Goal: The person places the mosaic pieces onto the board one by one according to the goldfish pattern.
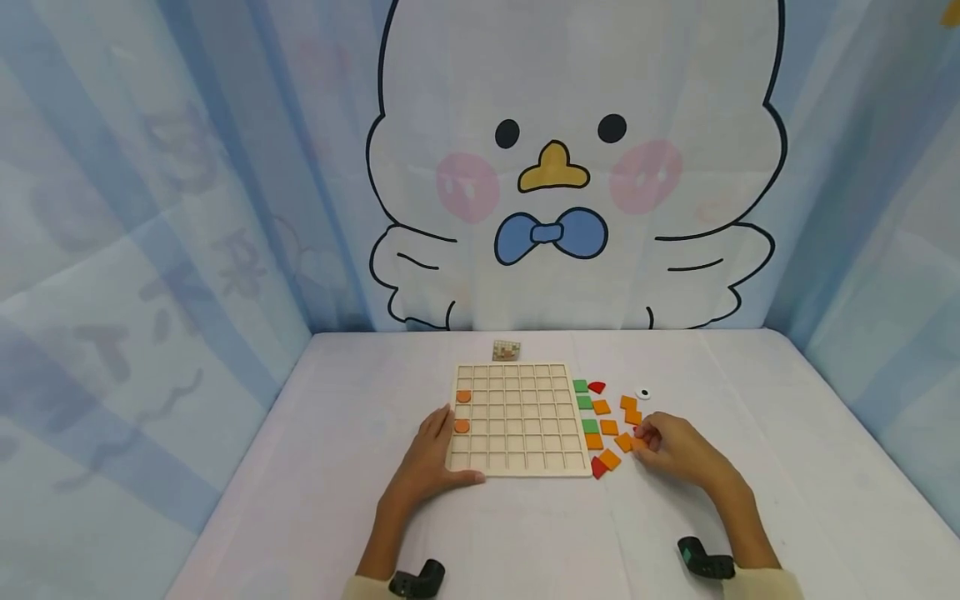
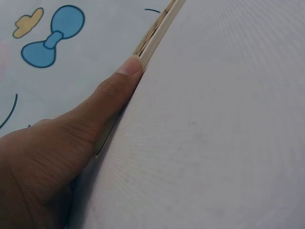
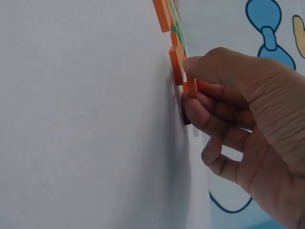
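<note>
A pale wooden grid board (image 1: 517,450) lies flat on the table, with two orange round pieces (image 1: 462,427) in its left column. My left hand (image 1: 423,467) rests at the board's front left corner: straight fingers along the left side, thumb against the front edge, as the left wrist view also shows. To the right of the board, my right hand (image 1: 678,446) pinches a thin orange tile (image 3: 191,87) between thumb and fingers, low over the table. Loose orange square tiles (image 1: 609,427) lie beside it, one just under the fingertips.
Several green tiles (image 1: 584,402) line the board's right edge. Red wedge pieces (image 1: 598,467) lie among the orange ones. A white piece with a black dot (image 1: 643,393) sits farther right. Behind the board is a small patterned card (image 1: 506,350); a printed curtain (image 1: 555,283) hangs beyond the table.
</note>
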The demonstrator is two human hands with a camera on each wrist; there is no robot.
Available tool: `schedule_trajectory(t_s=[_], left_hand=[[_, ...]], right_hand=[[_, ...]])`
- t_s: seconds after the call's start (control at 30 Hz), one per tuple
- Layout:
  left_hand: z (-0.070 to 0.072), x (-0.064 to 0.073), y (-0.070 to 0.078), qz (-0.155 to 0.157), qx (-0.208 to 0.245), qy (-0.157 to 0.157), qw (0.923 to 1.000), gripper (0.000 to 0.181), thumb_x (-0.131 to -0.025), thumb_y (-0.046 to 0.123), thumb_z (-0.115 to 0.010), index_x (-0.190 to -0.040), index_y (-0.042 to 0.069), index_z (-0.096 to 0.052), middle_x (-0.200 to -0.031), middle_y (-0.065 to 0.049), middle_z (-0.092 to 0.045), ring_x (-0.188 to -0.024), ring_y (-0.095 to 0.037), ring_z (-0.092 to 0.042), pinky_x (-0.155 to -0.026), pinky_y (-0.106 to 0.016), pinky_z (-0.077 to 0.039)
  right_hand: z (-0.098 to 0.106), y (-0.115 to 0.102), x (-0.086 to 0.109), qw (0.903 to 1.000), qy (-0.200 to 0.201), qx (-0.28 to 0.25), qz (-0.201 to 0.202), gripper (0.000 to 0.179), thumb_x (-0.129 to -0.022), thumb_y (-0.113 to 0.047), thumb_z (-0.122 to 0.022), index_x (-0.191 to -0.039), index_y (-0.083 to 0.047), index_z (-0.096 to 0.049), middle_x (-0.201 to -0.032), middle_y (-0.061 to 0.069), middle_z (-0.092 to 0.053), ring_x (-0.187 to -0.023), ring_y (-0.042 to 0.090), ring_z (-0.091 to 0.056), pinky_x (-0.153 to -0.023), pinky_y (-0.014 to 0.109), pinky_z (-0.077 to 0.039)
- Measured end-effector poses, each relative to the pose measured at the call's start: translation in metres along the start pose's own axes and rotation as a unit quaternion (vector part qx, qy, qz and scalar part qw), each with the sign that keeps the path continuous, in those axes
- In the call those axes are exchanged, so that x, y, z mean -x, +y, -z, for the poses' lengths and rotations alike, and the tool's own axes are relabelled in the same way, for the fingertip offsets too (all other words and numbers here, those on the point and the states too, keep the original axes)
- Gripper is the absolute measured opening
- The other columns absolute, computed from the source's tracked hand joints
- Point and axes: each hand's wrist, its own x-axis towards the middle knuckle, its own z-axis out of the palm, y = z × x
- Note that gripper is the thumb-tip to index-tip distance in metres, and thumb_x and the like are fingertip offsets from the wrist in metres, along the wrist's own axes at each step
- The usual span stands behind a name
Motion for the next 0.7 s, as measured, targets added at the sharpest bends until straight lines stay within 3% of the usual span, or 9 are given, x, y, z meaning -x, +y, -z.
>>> schedule_trajectory(t_s=[0.3, 0.7], left_hand=[[0.0, -0.001, 0.001, 0.006, -0.002, -0.002, 1.0, 0.125, -0.065, 0.07, -0.077, -0.155, 0.003, -0.021, -0.163, -0.014, -0.019, -0.149, -0.031, -0.02, -0.118, -0.048, -0.029], [0.0, 0.0, 0.0, -0.001, -0.003, 0.002, 1.0, 0.125, -0.065, 0.072, -0.076, -0.155, 0.003, -0.023, -0.162, -0.015, -0.02, -0.149, -0.031, -0.021, -0.118, -0.048, -0.029]], right_hand=[[-0.013, -0.009, -0.011, 0.9975, 0.017, 0.003, 0.068, 0.022, -0.084, -0.02, -0.076, -0.096, -0.007, -0.065, -0.08, -0.005, -0.056, -0.074, 0.009, -0.05, -0.065, 0.017, -0.048], [-0.027, -0.044, -0.026, 0.9886, 0.016, 0.001, 0.15, 0.015, -0.085, -0.016, -0.074, -0.095, -0.008, -0.066, -0.08, -0.006, -0.055, -0.071, 0.006, -0.049, -0.062, 0.017, -0.046]])
